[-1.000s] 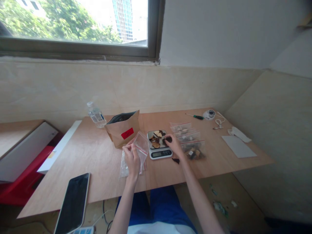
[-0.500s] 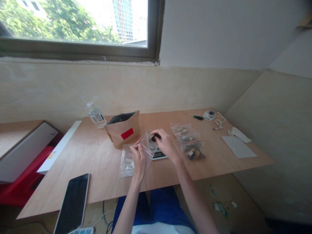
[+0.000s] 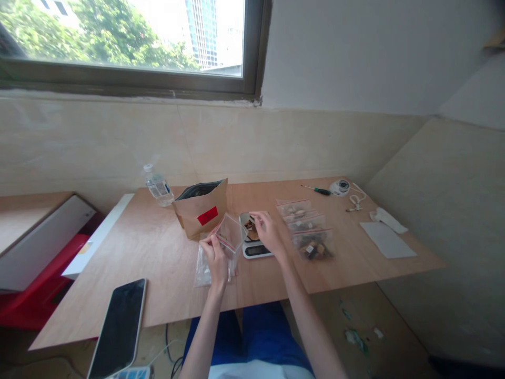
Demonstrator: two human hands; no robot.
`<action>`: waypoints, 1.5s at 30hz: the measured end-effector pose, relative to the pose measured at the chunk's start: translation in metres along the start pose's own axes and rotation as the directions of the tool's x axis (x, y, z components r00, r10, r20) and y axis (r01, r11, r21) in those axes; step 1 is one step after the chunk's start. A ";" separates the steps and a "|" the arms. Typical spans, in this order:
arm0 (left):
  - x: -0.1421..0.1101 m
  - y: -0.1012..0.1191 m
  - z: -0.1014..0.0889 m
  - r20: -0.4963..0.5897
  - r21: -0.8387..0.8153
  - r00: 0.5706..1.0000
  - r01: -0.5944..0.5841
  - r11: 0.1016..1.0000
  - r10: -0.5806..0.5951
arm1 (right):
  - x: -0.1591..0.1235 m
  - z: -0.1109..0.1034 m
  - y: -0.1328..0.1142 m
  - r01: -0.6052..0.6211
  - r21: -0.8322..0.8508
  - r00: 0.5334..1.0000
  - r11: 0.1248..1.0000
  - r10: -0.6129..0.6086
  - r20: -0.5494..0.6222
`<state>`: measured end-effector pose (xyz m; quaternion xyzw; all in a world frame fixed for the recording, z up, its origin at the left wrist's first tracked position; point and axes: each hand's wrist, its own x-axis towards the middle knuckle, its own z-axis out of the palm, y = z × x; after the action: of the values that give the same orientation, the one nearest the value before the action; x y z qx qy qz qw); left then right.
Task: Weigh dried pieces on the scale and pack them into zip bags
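Observation:
My left hand (image 3: 216, 256) pinches the red-striped mouth of a clear zip bag (image 3: 229, 233) and holds it up and open above the wooden table (image 3: 158, 273). A second flat clear bag (image 3: 202, 271) lies under that hand. My right hand (image 3: 266, 231) reaches over the pan of a small digital kitchen scale (image 3: 256, 249), fingers curled down onto the dark dried pieces (image 3: 248, 226) piled there. Whether it has a piece pinched is hidden.
A brown paper pouch with a red label (image 3: 202, 212) and a water bottle (image 3: 157, 186) stand behind the scale. Several filled zip bags (image 3: 307, 231) lie to its right. A screwdriver (image 3: 316, 190), a white device (image 3: 340, 186), grey sheet (image 3: 386, 239) and a phone (image 3: 119, 329) are around.
My right hand carried a dark piece from the scale to the held bag's mouth, then went back onto the scale pan. The left hand kept hold of the bag.

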<state>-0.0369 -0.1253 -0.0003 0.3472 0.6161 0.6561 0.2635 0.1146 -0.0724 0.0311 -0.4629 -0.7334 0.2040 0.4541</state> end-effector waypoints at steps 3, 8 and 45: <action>0.003 0.002 -0.002 -0.034 0.015 0.999 0.011 1.000 -0.010 | -0.008 0.021 0.029 0.025 -0.255 0.990 0.967 0.012 0.143; 0.003 0.005 -0.005 -0.032 0.015 0.999 0.010 1.000 -0.009 | -0.014 0.041 0.043 0.058 -0.479 0.971 0.876 0.062 0.230; -0.011 -0.003 0.012 -0.007 0.006 0.999 0.050 0.999 -0.050 | 0.016 0.020 -0.044 -0.174 0.212 0.985 0.962 0.171 0.032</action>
<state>-0.0211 -0.1256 -0.0049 0.3305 0.6275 0.6485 0.2765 0.0736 -0.0771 0.0605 -0.4719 -0.6672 0.3236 0.4768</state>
